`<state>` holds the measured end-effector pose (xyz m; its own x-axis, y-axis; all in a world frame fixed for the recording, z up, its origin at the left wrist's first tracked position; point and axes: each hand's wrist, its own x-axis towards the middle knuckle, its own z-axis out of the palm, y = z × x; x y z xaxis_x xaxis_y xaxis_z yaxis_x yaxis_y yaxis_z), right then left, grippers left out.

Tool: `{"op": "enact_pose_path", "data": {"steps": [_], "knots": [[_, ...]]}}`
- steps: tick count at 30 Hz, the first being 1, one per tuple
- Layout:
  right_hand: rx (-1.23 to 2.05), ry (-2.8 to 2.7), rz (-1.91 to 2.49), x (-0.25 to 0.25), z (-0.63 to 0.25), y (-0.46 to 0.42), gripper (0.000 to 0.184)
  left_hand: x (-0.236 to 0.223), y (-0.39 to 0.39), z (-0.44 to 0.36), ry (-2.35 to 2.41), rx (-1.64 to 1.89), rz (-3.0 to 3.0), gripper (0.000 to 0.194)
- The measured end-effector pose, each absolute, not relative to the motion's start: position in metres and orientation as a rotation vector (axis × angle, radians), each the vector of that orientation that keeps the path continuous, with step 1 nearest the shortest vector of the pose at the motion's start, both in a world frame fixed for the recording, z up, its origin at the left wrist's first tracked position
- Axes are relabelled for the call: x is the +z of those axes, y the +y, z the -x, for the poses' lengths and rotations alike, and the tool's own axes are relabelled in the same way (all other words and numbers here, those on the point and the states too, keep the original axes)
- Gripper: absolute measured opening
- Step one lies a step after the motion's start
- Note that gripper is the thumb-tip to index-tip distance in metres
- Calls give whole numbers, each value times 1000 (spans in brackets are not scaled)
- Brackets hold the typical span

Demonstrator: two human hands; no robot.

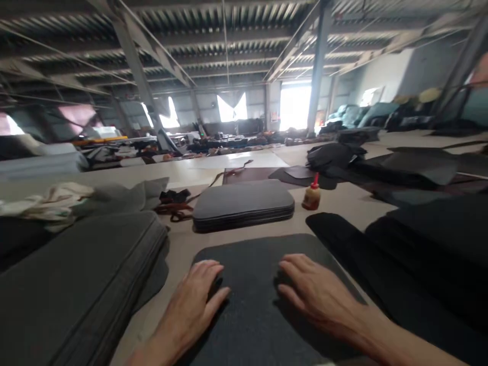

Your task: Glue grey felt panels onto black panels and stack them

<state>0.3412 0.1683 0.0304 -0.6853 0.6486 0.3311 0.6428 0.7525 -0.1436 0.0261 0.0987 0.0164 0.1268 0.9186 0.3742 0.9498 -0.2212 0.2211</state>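
A dark grey sheet with rounded corners (251, 310) lies flat on the table in front of me. My left hand (198, 292) rests at its left edge, fingers stretched forward and thumb apart. On the right part of the same sheet lies my right hand (310, 284), its fingers extended and the thumb spread away from them. Neither hand grips anything. Just beyond the sheet sits a stack of similar grey rounded pieces (244, 201). To the right of that stack stands a small glue-like bottle with a red nozzle (311, 194).
A thick pile of grey sheets (80, 274) takes up the left side. Black pieces of material (430, 254) cover the right. Brown straps (177, 209) lie beside the stack, and a dark bag-like bundle (331, 155) sits farther back on the table (181, 244).
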Motion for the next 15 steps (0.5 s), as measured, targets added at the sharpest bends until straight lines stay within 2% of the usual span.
{"op": "enact_pose_path", "data": {"steps": [1, 3, 7, 11, 15], "knots": [[99, -2622, 914, 30, -326, 168, 25, 11, 109, -30, -1887, -601, 2342, 44], [231, -2657, 846, 23, -306, 172, 43, -2, 125, -33, -1891, -462, 2348, 58], [390, -2653, 1071, 3, -307, 188, 74, -25, 137, -27, -1958, -306, 2297, 65], [335, -2580, 1393, -1, -331, 205, 89, -27, 134, -23, -1965, -274, 2292, 66], [227, -2488, 1646, -7, -350, 224, 96, -23, 133, -25, -1998, -253, 2288, 67]]}}
